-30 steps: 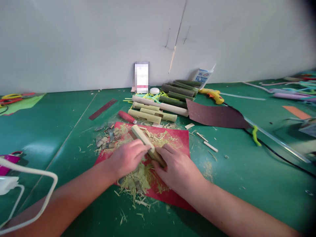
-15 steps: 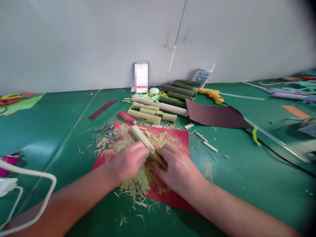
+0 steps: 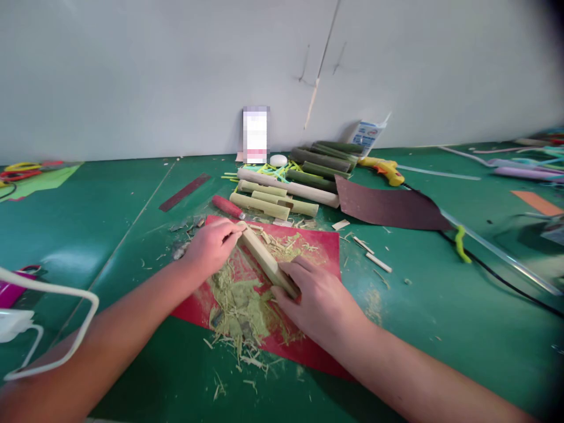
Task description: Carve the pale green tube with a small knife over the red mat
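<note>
A pale, peeled bamboo stick (image 3: pixel 263 257) lies slanted across a red mat (image 3: pixel 324 249) covered in green-yellow shavings (image 3: pixel 240 302). My right hand (image 3: pixel 318 299) is closed on the stick's near end and pins it down. My left hand (image 3: pixel 212 245) is closed at the stick's far end, fingers pinched against it; whatever small thing it holds is hidden.
Behind the mat lie peeled and green bamboo pieces (image 3: pixel 282 191), a red-handled knife (image 3: pixel 227 207), a sheet of brown sandpaper (image 3: pixel 388 205), a yellow glue gun (image 3: pixel 382 169) with its black cord, and a glue packet (image 3: pixel 366 134). A white cable (image 3: pixel 53 296) loops at the left.
My left hand has slid from the stick's near part, beside the right hand, up to its far end. The right hand and the stick have stayed put.
</note>
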Demonstrator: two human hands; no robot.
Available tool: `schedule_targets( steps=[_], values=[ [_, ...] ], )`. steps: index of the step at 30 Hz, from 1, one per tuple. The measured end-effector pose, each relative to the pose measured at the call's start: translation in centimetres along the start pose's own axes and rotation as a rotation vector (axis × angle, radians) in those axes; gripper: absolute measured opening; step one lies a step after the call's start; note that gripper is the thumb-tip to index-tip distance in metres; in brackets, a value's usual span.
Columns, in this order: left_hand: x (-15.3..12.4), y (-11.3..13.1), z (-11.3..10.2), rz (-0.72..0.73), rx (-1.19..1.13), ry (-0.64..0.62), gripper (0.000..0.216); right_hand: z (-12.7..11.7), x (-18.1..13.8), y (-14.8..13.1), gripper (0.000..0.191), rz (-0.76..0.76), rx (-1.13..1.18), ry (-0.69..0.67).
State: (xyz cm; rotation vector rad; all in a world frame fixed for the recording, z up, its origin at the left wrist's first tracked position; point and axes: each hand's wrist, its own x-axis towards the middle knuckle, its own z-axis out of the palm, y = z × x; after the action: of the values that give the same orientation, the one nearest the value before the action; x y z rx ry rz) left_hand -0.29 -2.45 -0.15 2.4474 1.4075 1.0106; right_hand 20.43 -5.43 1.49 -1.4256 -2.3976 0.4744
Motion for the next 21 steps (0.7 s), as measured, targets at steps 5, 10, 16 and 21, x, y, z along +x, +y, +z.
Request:
schedule_targets(
  steps=[5,10,16,21],
  values=[
    [-0.22,0.04,-0.04,0.035,-0.054,-0.166,0.022,-0.12,-0.04,-0.04,0.009,-0.021,0.006,-0.009],
    [0.01,-0.4,-0.1,0.031,-0.021,-0.062,0.022,-0.12,-0.07,-0.04,0.011,-0.007,0.003,-0.021],
    [-0.09,0.03,-0.02,0.033,0.016,-0.036,0.02,-0.07,-0.09,-0.12,0.011,0.003,-0.017,-0.031],
    [-0.2,0.43,0.06,0.101,-0.036,-0.196,0.023,-0.09,-0.08,-0.21,0.01,-0.017,-0.03,-0.031]
  ],
)
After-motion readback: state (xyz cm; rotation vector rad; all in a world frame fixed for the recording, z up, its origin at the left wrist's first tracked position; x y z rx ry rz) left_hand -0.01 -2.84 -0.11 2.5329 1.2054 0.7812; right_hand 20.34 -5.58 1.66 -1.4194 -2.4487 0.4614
